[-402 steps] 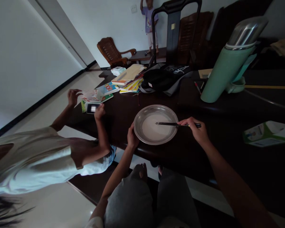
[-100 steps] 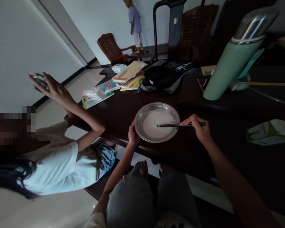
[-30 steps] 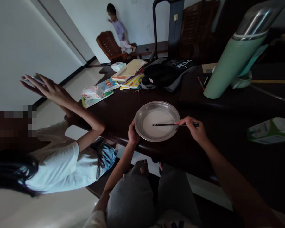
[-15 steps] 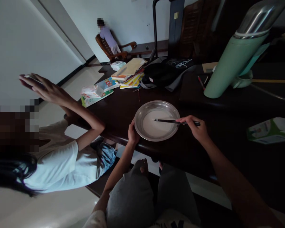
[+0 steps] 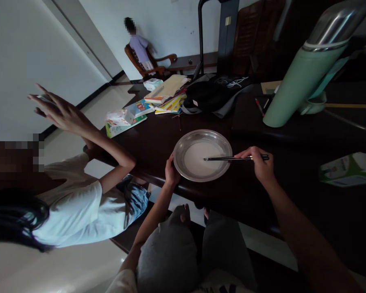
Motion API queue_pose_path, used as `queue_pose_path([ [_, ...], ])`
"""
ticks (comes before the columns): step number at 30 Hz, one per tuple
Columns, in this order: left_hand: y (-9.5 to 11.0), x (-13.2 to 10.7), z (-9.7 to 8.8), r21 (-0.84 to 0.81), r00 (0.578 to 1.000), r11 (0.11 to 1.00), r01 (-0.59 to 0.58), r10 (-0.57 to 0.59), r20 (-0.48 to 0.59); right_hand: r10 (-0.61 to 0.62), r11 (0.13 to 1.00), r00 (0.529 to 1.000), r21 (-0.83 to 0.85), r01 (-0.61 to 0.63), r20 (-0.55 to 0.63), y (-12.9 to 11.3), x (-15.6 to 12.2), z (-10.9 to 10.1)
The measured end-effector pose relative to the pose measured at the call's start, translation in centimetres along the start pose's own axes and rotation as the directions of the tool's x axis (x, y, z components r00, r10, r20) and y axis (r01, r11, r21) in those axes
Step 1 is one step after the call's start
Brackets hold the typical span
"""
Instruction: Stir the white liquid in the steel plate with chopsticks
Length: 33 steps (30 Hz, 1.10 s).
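A round metal bowl (image 5: 179,162) with a whitish liquid (image 5: 198,158) in it rests near the front edge of the dark table. At the bowl's left rim, my left hand (image 5: 171,171) is closed on it, the thumb at the side and the other fingers hidden. My right hand (image 5: 262,162) grips a pair of black chopsticks (image 5: 236,158), held almost level across the bowl's right rim. Their tips reach the whitish liquid near its middle.
A green thermos (image 5: 301,85) stands at the right, beyond a green and white carton (image 5: 347,169). Books (image 5: 171,89), tissue packs (image 5: 120,117) and a black bag (image 5: 207,95) lie at the back. A person (image 5: 79,207) sits at my left; another person (image 5: 138,49) is by a far chair.
My right hand has moved to the right with the chopsticks, drawing their tips rightward through the liquid. My left hand stays at the bowl. The far person has straightened up.
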<state>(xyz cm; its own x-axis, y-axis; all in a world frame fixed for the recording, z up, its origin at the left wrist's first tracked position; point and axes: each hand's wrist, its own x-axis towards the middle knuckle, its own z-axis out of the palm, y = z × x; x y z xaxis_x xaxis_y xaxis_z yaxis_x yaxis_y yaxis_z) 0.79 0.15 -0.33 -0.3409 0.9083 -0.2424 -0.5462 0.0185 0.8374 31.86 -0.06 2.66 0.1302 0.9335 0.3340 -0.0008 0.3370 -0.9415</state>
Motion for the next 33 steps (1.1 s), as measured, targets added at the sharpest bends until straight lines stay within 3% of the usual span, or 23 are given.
queue_pose_path([
  [5,0.19,-0.06,0.14,-0.019,1.0,1.0,-0.007,0.007,-0.007,-0.042,0.997,0.976,-0.058,0.055,0.216,0.07,-0.21,0.41],
  [10,0.33,-0.11,0.27,-0.001,1.0,1.0,0.004,-0.004,-0.005,-0.021,0.999,0.998,-0.039,0.023,0.059,0.12,0.09,-0.34],
  [16,0.26,0.01,-0.07,-0.005,1.0,1.0,-0.016,0.016,0.01,-0.059,0.995,0.969,-0.066,0.077,0.24,0.11,-0.1,0.24],
  [22,0.06,0.12,-0.24,-0.029,1.0,1.0,-0.007,0.007,0.007,-0.015,1.0,0.999,-0.023,0.016,0.051,0.01,0.09,-0.26],
  [26,0.04,0.17,-0.23,-0.035,1.0,0.999,-0.003,0.004,0.001,-0.009,1.0,0.976,-0.018,0.013,0.219,-0.25,-0.04,0.22],
  [28,0.06,0.17,-0.18,-0.03,1.0,1.0,-0.003,0.003,0.001,-0.021,0.997,0.968,-0.064,0.038,0.249,-0.29,0.03,0.25],
  [33,0.15,0.08,0.0,-0.02,1.0,1.0,-0.004,0.004,0.002,-0.003,1.0,0.999,-0.012,0.003,0.049,-0.13,0.35,-0.53],
])
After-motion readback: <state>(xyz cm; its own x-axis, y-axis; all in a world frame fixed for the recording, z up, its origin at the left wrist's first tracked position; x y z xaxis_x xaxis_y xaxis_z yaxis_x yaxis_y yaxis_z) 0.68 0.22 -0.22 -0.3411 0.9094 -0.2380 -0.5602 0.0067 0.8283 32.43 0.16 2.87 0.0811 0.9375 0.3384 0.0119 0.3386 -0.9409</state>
